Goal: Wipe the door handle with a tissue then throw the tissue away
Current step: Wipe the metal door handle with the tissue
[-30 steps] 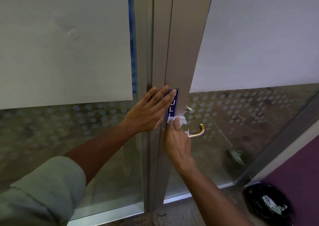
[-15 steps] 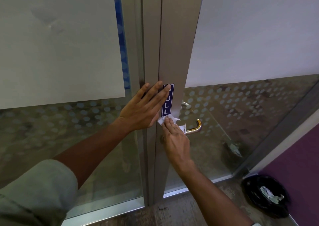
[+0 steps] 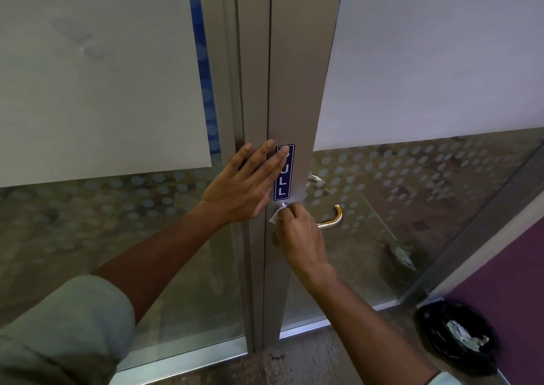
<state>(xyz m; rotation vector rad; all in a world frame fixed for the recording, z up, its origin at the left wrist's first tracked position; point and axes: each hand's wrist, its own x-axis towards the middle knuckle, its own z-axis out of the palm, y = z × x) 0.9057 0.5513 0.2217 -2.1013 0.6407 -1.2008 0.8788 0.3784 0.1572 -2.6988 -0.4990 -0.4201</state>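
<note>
A curved metal door handle [image 3: 334, 218] sticks out to the right of the grey door frame [image 3: 297, 90]. My right hand [image 3: 301, 234] covers the handle's base and presses a white tissue [image 3: 275, 215] against it; only a corner of the tissue shows. My left hand [image 3: 245, 184] lies flat on the frame with spread fingers, its fingertips over a blue PULL sticker [image 3: 284, 173].
A bin lined with a black bag [image 3: 459, 337], holding crumpled paper, stands on the floor at the lower right beside a purple wall [image 3: 506, 275]. Glass panels with frosted film and dots flank the frame. A second handle [image 3: 316, 180] shows behind the glass.
My right hand with the tissue has slid left along the handle toward its base at the frame. The left hand has stayed flat on the frame.
</note>
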